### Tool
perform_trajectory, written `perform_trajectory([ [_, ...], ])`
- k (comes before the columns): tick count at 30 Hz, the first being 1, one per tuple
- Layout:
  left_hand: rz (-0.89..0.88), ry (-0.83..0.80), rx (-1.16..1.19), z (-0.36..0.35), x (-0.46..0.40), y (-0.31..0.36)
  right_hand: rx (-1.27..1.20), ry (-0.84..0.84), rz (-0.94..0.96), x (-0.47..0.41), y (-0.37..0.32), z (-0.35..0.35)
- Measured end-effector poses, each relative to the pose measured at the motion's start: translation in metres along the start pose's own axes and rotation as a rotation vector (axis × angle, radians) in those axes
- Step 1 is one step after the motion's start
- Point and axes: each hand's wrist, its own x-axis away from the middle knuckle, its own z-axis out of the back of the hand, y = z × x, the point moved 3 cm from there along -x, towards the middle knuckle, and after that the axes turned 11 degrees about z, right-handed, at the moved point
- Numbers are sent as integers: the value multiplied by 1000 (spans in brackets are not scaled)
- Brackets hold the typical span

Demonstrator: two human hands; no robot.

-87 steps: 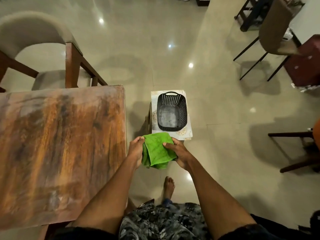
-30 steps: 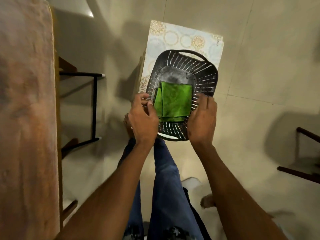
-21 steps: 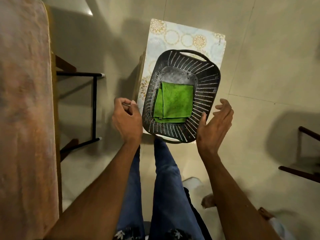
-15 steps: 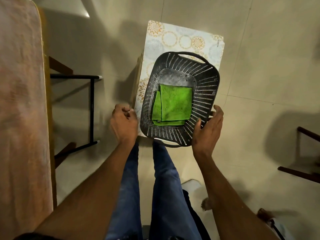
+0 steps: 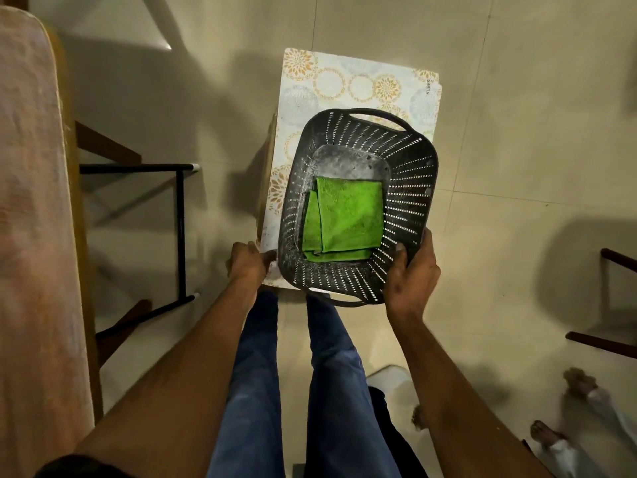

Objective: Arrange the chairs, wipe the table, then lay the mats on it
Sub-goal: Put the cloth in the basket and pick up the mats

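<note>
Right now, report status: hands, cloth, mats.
Right hand grips the basket rim. Left hand pinches the patterned mats at their near corner. Folded green cloth lies in the basket. Basket sits on the mats.

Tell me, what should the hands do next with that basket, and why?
Probably lift the basket off the mats. The green cloth lies folded inside, the right hand grips its rim, and the left hand pinches the mats' near corner, ready to pull them free.
</note>
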Motion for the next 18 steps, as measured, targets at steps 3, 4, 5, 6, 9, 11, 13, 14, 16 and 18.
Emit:
perform_trajectory([
  [3, -63, 12, -141, 3, 0, -2, -24, 49, -35, 2, 23, 20],
  [4, -80, -2, -145, 3, 1, -2, -36, 68, -46, 5, 33, 30],
  [5, -94, -30, -149, 3, 4, -2, -43, 92, -53, 9, 43, 41],
  [6, -114, -78, -125, 5, 12, 1, -51, 115, -57, 13, 52, 52],
  [9, -235, -150, -19, 6, 31, 3, -35, 172, -98, 27, 82, 87],
  [11, -382, -36, 56, 15, 51, 9, -34, 218, -157, 35, 101, 103],
  [13, -556, 121, 79, 28, 74, 15, -16, 249, -203, 38, 114, 110],
  [14, -631, 196, 81, 36, 87, 20, -13, 255, -212, 38, 116, 110],
  [16, -767, 286, 131, 51, 115, 30, -42, 260, -212, 31, 112, 104],
  [18, -915, 327, 199, 67, 138, 40, -67, 239, -184, 19, 97, 91],
])
